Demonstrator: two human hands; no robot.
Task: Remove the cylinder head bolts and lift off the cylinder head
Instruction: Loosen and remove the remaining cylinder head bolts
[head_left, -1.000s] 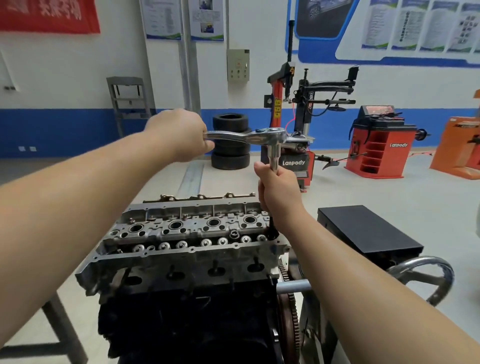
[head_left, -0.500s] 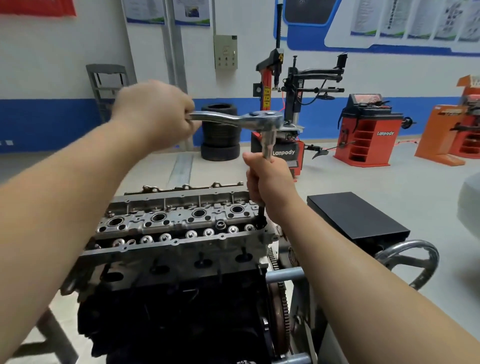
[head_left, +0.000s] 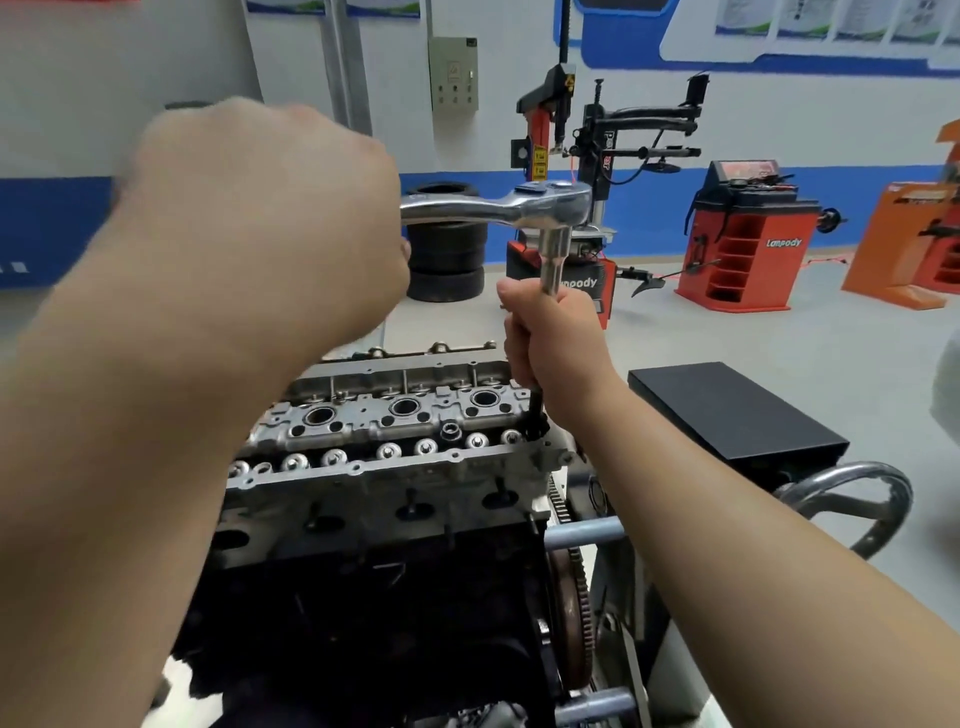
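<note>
Left hand (head_left: 270, 228) is fisted round the ratchet (head_left: 498, 208) handle for leverage, while the right hand (head_left: 556, 343) grips the extension (head_left: 551, 262) to steady it on the cylinder head (head_left: 395, 421) corner bolt.

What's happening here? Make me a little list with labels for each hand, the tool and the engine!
left hand: grips the ratchet handle
right hand: grips the extension bar below the ratchet head
ratchet: handle level, head above the right hand
extension: upright, its dark lower end at the head's right end
cylinder head: on the engine block, not lifted
behind: tyres, red machines
</note>
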